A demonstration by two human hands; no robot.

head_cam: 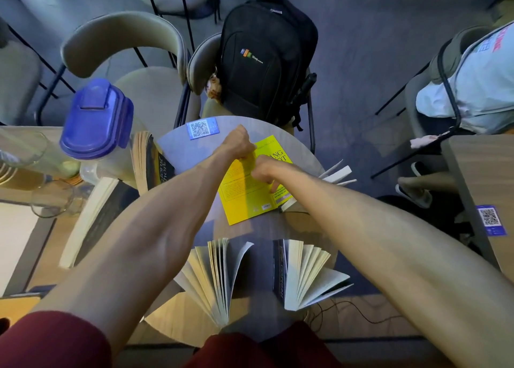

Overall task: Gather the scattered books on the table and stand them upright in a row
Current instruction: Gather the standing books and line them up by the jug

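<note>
A yellow book lies opened, cover up, in the middle of the small round table. My left hand pinches its far top edge, and my right hand presses on its spine area. Two books stand upright with pages fanned at the near edge, one on the left and one on the right. Another fanned book stands at the table's right edge. A dark book stands at the left, and a thick book leans nearer me on the left.
A clear jug with a blue lid and drinking glasses stand on the left. A black backpack sits on a chair beyond the table. A QR sticker is on the far tabletop. Another person's body is on the right.
</note>
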